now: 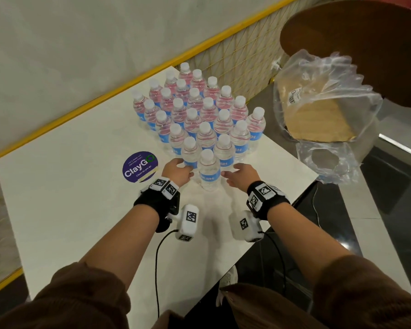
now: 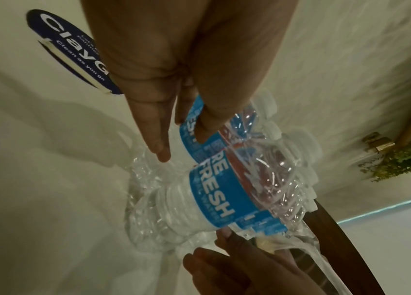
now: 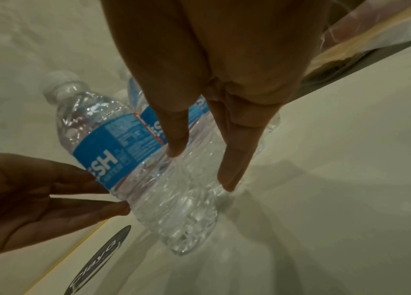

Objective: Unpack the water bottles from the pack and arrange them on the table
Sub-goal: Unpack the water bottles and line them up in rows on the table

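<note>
Several clear water bottles (image 1: 195, 110) with white caps and blue labels stand upright in a tight diamond-shaped block on the white table (image 1: 81, 198). The nearest bottle (image 1: 208, 170) forms the front tip of the block. My left hand (image 1: 186, 170) is at its left side with straight fingers, which touch its label in the right wrist view. My right hand (image 1: 228, 174) flanks it on the right, fingers straight too. The left wrist view has the same bottle (image 2: 207, 199) below my left hand (image 2: 184, 142). In the right wrist view my right hand (image 3: 202, 168) points down beside the bottles (image 3: 113, 143). Neither hand grips anything.
The torn plastic wrap (image 1: 323, 115) with its cardboard tray lies off the table's right side, under a round brown tabletop (image 1: 356, 43). A purple ClayGo sticker (image 1: 140, 166) is left of my left hand. A yellow rail (image 1: 105, 96) borders the table's far side.
</note>
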The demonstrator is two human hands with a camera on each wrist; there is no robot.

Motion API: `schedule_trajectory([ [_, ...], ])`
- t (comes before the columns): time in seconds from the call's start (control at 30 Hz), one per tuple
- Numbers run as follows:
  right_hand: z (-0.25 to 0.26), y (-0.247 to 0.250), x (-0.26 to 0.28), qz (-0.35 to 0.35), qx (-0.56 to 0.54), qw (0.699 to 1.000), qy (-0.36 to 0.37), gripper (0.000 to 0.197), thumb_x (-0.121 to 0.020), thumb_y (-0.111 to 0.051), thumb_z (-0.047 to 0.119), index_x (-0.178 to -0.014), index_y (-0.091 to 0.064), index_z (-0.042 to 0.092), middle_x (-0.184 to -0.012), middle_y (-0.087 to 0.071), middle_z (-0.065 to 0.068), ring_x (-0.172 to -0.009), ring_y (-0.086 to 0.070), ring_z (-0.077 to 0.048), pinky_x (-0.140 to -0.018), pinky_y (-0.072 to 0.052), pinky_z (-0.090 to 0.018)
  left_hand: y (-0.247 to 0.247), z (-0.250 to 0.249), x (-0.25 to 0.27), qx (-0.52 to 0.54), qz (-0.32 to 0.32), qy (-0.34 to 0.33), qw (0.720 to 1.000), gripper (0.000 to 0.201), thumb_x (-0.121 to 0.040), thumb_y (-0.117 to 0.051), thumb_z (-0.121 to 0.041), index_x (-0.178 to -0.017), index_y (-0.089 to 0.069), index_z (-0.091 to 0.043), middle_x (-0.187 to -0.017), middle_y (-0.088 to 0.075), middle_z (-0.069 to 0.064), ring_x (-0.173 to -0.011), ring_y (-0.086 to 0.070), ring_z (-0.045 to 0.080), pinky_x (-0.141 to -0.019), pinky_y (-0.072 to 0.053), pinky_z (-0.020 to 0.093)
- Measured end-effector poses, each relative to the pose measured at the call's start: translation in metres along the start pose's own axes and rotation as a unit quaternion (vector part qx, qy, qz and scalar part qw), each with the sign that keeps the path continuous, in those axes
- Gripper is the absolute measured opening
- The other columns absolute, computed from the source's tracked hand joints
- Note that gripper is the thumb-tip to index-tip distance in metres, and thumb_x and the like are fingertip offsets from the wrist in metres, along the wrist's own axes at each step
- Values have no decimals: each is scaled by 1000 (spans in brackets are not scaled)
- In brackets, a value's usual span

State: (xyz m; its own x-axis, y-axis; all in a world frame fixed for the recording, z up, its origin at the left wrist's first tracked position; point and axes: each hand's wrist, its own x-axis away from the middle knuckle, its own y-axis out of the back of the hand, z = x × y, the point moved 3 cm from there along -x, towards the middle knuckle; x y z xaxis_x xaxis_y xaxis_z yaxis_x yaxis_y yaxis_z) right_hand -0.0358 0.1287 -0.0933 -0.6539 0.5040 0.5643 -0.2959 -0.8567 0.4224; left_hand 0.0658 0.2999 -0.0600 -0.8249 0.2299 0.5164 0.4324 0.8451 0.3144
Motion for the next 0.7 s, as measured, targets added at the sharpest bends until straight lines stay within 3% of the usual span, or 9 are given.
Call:
schedule_trajectory([
  [0.03, 0, 1, 1, -1, 11, 1000, 4, 75, -79, -70, 43, -138, -41, 6, -117, -65, -11, -97, -68, -24, -96, -50, -38, 1, 1, -1, -4, -7, 2, 1000, 45, -88, -57, -6, -130, -45, 1, -113, -62, 21, -87, -61, 25, -75, -55, 26],
  [0.1, 3, 5, 5, -15, 55, 998, 27, 76, -80, -68, 46, -140, -39, 9, -119, -65, -9, -107, -63, -25, -100, -47, -39, 6, -4, 2, -45, -48, -34, 997, 51, -82, -60, -9, -130, -46, -5, -121, -58, 17, -96, -62, 29, -86, -53, 32],
  [0.13, 5, 9, 9, -31, 63, 997, 46, 73, -81, -67, 44, -140, -39, 10, -120, -64, -9, -110, -61, -26, -100, -45, -36, 8, -10, 9, -71, -84, -82, 991, 51, -80, -60, -8, -129, -47, -9, -123, -52, 11, -96, -60, 28, -90, -50, 33],
  [0.2, 14, 17, 19, -68, 42, 992, 96, 64, -83, -68, 37, -137, -43, 15, -121, -61, -10, -111, -59, -25, -94, -44, -30, 11, -27, 31, -94, -132, -228, 960, 50, -77, -60, -3, -125, -48, -13, -120, -40, 2, -94, -53, 19, -86, -45, 26],
  [0.27, 26, 24, 29, -97, 15, 983, 157, 54, -82, -70, 30, -130, -49, 18, -120, -61, -10, -105, -63, -26, -88, -47, -30, 9, -46, 56, -122, -97, -374, 914, 50, -73, -61, -5, -121, -50, -17, -122, -41, 1, -100, -49, 15, -82, -45, 24],
  [0.33, 38, 27, 37, -105, -4, 974, 201, 51, -82, -70, 25, -128, -50, 20, -119, -61, -8, -101, -63, -24, -86, -49, -29, 3, -55, 65, -202, -29, -446, 871, 50, -73, -63, -15, -122, -53, -20, -124, -43, -3, -111, -47, 13, -88, -43, 22],
  [0.43, 49, 29, 41, -104, 5, 968, 226, 54, -81, -71, 25, -131, -49, 22, -117, -64, -5, -107, -60, -18, -85, -43, -21, -2, -61, 58, -303, 32, -438, 846, 53, -76, -69, -27, -127, -53, -23, -131, -46, -8, -120, -44, 13, -99, -40, 25],
  [0.53, 52, 30, 42, -103, 19, 970, 220, 51, -82, -70, 25, -130, -52, 21, -116, -65, -8, -109, -60, -20, -87, -42, -21, -5, -64, 52, -416, 64, -387, 820, 52, -81, -67, -31, -131, -51, -24, -135, -51, -5, -124, -46, 17, -102, -38, 32],
  [0.7, 52, 28, 43, -106, 22, 970, 216, 51, -84, -69, 25, -131, -52, 20, -118, -64, -9, -108, -60, -20, -86, -40, -20, -8, -73, 52, -428, 77, -358, 826, 52, -80, -71, -23, -130, -55, -19, -128, -59, 5, -110, -57, 26, -95, -47, 36],
])
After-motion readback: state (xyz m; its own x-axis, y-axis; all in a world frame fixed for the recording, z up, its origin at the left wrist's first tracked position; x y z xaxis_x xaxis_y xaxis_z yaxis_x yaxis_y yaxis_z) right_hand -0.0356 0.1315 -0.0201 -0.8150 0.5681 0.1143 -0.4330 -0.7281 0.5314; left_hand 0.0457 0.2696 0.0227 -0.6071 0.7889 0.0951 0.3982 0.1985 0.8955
